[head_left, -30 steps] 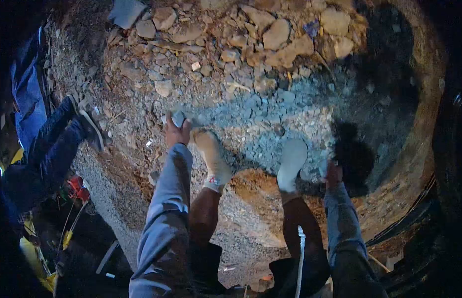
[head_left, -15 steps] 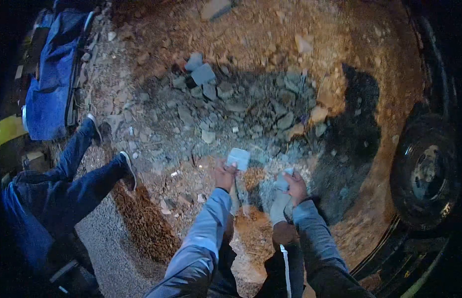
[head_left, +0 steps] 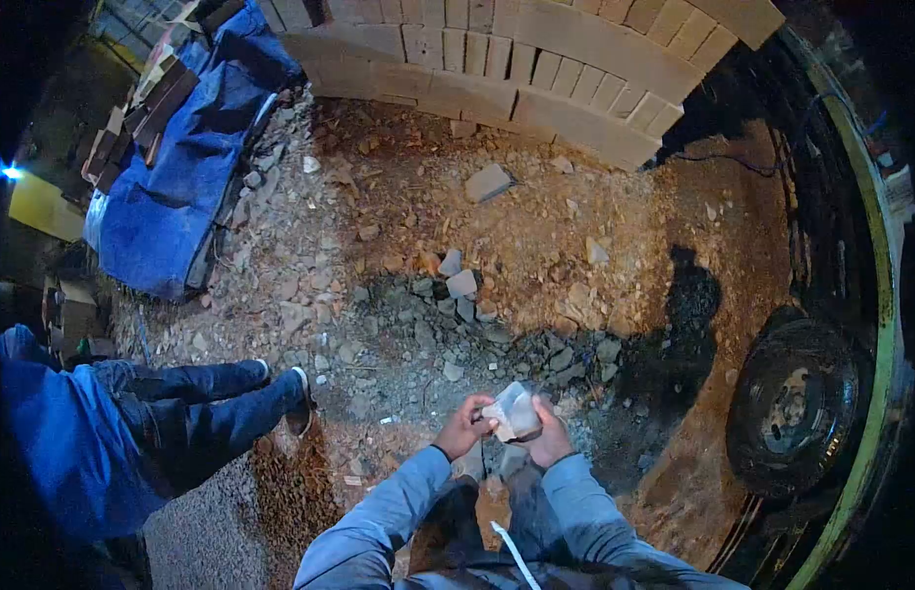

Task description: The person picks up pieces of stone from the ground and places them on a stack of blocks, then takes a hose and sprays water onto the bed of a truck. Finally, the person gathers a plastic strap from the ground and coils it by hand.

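Observation:
A pale, flat, stone-like piece (head_left: pixel 514 413) is between my two hands, above my feet. My left hand (head_left: pixel 464 427) pinches its left edge, the fingertips on a lighter corner. My right hand (head_left: pixel 549 435) grips its right side, thumb up along the edge. Just beyond the hands, a patch of grey rubble (head_left: pixel 428 339) covers the ground, with a few flat pieces (head_left: pixel 461 284) lying on top. Whether there are one or two pieces in my hands I cannot tell.
A stacked brick wall (head_left: pixel 497 69) stands ahead. At the left are a blue tarp (head_left: pixel 172 216) with bricks by it and another person (head_left: pixel 163 423). A wheel (head_left: pixel 787 408) and a curved green rim (head_left: pixel 875 324) are at the right. A loose block (head_left: pixel 489 183) lies ahead.
My hands, apart before with a pale piece in each, have come together at one spot. The view has tilted up, bringing the brick wall into sight.

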Motion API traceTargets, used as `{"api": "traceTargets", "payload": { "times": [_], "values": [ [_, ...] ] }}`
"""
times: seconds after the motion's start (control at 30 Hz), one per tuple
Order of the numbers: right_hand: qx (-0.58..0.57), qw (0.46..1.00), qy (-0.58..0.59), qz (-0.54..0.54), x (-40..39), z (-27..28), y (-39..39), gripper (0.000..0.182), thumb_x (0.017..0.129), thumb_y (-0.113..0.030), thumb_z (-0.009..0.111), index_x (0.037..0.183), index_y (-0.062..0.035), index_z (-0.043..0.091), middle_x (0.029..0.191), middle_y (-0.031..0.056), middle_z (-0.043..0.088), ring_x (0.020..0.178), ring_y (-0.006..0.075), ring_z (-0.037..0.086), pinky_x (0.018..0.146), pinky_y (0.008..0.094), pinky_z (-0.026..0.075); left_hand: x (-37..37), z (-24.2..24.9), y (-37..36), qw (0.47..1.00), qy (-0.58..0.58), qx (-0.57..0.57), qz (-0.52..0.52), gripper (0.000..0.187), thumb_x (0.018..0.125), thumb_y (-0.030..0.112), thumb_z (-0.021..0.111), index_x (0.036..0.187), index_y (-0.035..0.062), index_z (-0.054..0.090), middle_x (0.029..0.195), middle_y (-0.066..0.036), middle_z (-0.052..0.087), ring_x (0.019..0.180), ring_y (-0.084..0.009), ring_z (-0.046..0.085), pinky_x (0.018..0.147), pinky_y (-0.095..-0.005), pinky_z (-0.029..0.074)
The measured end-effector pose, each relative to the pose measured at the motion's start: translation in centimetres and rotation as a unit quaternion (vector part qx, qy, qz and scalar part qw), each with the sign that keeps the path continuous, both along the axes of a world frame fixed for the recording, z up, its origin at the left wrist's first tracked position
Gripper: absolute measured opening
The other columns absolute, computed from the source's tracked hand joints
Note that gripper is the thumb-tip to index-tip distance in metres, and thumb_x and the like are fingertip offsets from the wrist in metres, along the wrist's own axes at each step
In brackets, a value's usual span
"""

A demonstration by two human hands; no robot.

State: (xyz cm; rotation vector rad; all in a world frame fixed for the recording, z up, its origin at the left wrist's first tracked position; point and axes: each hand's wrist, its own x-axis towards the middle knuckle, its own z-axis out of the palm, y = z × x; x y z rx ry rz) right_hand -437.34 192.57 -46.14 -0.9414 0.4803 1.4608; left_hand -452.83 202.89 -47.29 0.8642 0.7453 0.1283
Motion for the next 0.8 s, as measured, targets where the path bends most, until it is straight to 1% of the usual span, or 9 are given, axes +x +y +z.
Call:
{"api": "traceTargets", "payload": {
  "times": [0.1, 0.2, 0.27, 0.37, 0.43, 0.5, 0.6, 0.7, 0.8],
  "values": [
    [-0.023, 0.995, 0.091, 0.041, -0.7, 1.8, 0.5, 0.033, 0.088, -0.032, 0.048, 0.113, -0.0104, 0.05, 0.109, 0.0056, 0.056, 0.098, 0.0228, 0.055, 0.085, 0.0411, 0.043, -1.3, 3.1, 1.1, 0.999, 0.05, 0.001, 0.003, 0.036, 0.085, 0.015, 0.057, 0.116, 0.0071, 0.041, 0.102, -0.006, 0.056, 0.091, -0.014, 0.055, 0.076, -0.0301, 0.047],
    [0.006, 0.991, 0.122, 0.047, 0.5, 0.1, 2.5, 0.03, 0.085, -0.025, 0.054, 0.11, -0.0093, 0.052, 0.105, 0.0053, 0.057, 0.096, 0.0223, 0.056, 0.082, 0.0397, 0.045, -2.0, 1.4, 2.1, 0.997, 0.076, 0.022, -0.021, 0.033, 0.087, 0.02, 0.054, 0.117, 0.0083, 0.048, 0.101, -0.005, 0.057, 0.09, -0.0127, 0.054, 0.077, -0.0304, 0.045],
    [0.032, 0.996, 0.064, 0.055, 2.3, -0.8, 5.2, 0.03, 0.084, -0.023, 0.056, 0.11, -0.0086, 0.052, 0.105, 0.0062, 0.058, 0.095, 0.0222, 0.057, 0.082, 0.0387, 0.046, -1.3, 1.4, 4.0, 0.996, 0.083, 0.02, -0.023, 0.039, 0.087, 0.027, 0.053, 0.122, 0.0096, 0.048, 0.098, -0.005, 0.058, 0.088, -0.0124, 0.054, 0.078, -0.0315, 0.043],
    [0.034, 0.997, 0.031, 0.061, 6.7, -4.0, 9.6, 0.031, 0.082, -0.02, 0.058, 0.109, -0.0055, 0.051, 0.102, 0.0075, 0.058, 0.093, 0.0225, 0.058, 0.081, 0.0373, 0.046, 1.5, 0.2, 7.5, 0.962, 0.232, 0.12, -0.073, 0.04, 0.085, 0.024, 0.055, 0.121, 0.0067, 0.048, 0.107, -0.008, 0.057, 0.097, -0.0141, 0.052, 0.085, -0.0271, 0.041],
    [0.008, 0.996, 0.051, 0.075, 10.7, -5.6, 13.6, 0.032, 0.083, -0.019, 0.058, 0.11, -0.0042, 0.051, 0.102, 0.0072, 0.058, 0.093, 0.0223, 0.058, 0.081, 0.0372, 0.046, 2.6, -2.9, 8.9, 0.956, 0.261, 0.129, 0.023, 0.043, 0.084, 0.024, 0.054, 0.122, 0.0051, 0.046, 0.106, -0.013, 0.057, 0.095, -0.0176, 0.054, 0.084, -0.0302, 0.042],
    [-0.024, 0.988, -0.056, 0.144, 16.2, -8.3, 19.8, 0.041, 0.084, -0.027, 0.056, 0.115, -0.0019, 0.048, 0.111, 0.0099, 0.055, 0.102, 0.0234, 0.054, 0.087, 0.0386, 0.044, 3.0, -11.4, 11.4, 0.937, 0.278, 0.182, 0.106, 0.047, 0.083, 0.024, 0.055, 0.124, 0.0039, 0.042, 0.106, -0.014, 0.057, 0.095, -0.0199, 0.055, 0.084, -0.0324, 0.042],
    [-0.124, 0.925, -0.176, 0.314, 21.7, -11.7, 25.3, 0.052, 0.085, -0.037, 0.054, 0.121, -0.0015, 0.045, 0.119, 0.0129, 0.05, 0.111, 0.0257, 0.047, 0.094, 0.0398, 0.039, 8.1, -13.9, 19.7, 0.871, 0.491, 0.034, -0.007, 0.065, 0.082, 0.033, 0.057, 0.131, 0.0016, 0.029, 0.121, -0.019, 0.048, 0.11, -0.0294, 0.049, 0.092, -0.0373, 0.038],
    [-0.094, 0.894, -0.247, 0.362, 27.2, -20.4, 30.2, 0.073, 0.078, -0.04, 0.062, 0.132, -0.0022, 0.031, 0.126, 0.0134, 0.044, 0.117, 0.0259, 0.04, 0.099, 0.0378, 0.035, 6.4, -29.2, 20.3, 0.852, 0.492, 0.148, -0.103, 0.069, 0.081, 0.037, 0.058, 0.132, 0.0033, 0.027, 0.131, -0.022, 0.036, 0.119, -0.0324, 0.039, 0.098, -0.0383, 0.034],
    [-0.204, 0.825, -0.36, 0.384, 29.7, -27.9, 30.4, 0.091, 0.066, -0.033, 0.074, 0.135, -0.0023, 0.022, 0.131, 0.0156, 0.037, 0.117, 0.0269, 0.039, 0.098, 0.0371, 0.035, 11.6, -29.3, 27.8, 0.863, 0.481, 0.131, -0.081, 0.073, 0.079, 0.035, 0.061, 0.135, 0.0083, 0.024, 0.136, -0.02, 0.029, 0.123, -0.0339, 0.033, 0.101, -0.0403, 0.029]
  ]
}}
